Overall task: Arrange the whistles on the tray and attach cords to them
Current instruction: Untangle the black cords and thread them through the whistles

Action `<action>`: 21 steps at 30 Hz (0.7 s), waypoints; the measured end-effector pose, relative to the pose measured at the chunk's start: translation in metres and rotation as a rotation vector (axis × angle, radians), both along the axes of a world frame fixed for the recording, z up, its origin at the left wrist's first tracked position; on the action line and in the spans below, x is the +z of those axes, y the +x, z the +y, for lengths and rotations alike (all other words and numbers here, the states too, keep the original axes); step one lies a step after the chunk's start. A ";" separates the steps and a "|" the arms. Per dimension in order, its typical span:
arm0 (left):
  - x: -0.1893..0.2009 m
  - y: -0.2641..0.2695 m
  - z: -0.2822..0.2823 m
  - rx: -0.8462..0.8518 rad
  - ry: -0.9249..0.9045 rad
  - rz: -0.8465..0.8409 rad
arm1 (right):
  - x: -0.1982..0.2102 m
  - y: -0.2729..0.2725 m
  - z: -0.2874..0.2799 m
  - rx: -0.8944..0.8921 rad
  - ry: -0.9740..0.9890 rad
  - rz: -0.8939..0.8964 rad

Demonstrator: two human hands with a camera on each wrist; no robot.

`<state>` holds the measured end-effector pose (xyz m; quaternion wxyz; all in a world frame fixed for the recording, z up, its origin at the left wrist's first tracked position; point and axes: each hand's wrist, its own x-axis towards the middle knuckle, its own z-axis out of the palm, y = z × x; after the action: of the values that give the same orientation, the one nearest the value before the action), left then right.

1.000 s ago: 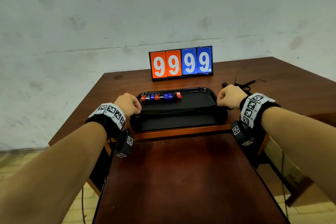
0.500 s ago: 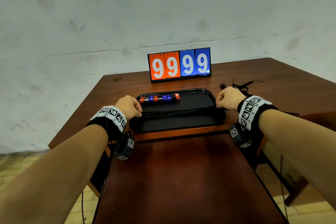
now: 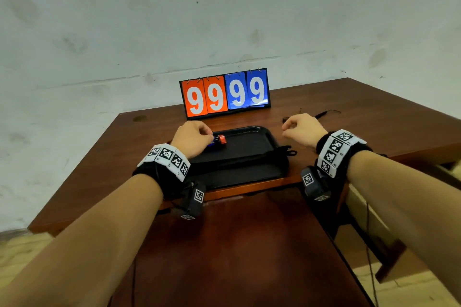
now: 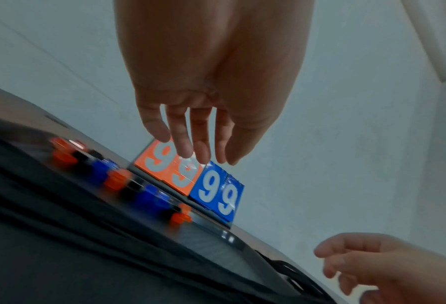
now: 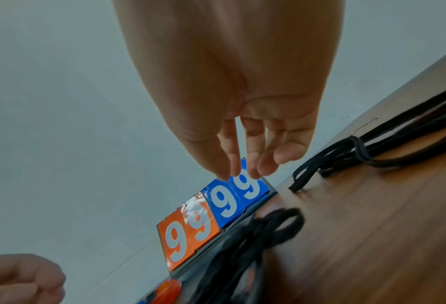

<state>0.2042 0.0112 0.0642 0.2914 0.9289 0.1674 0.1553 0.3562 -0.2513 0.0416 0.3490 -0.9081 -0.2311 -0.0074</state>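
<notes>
Brown table (image 3: 374,117) under everything, black tray (image 3: 249,143) sat between both hands, scoreboard (image 3: 224,93) reading 9999 just beyond the fingertips. Left hand (image 3: 190,138) hovering right over the row of whistles (image 4: 117,179), fingers loose, nothing grabbed. Right hand (image 3: 303,129) relaxed too, empty, black cords (image 5: 351,156) just past it.

Left hand (image 3: 192,138) and right hand (image 3: 303,129) hover, fingers loosely curled.
</notes>
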 end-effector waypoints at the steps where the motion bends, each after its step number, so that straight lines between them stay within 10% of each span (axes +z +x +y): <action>1: 0.000 0.011 -0.011 -0.025 -0.011 -0.001 | 0.000 0.006 -0.008 -0.020 0.007 0.006; 21: -0.028 0.176 -0.167 -0.199 -0.019 0.150 | -0.001 0.087 -0.065 -0.042 -0.455 0.164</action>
<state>0.3797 -0.1560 0.0363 0.3007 0.9472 0.0971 0.0542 0.4432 -0.3160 0.0408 0.1528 -0.9655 -0.1790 0.1114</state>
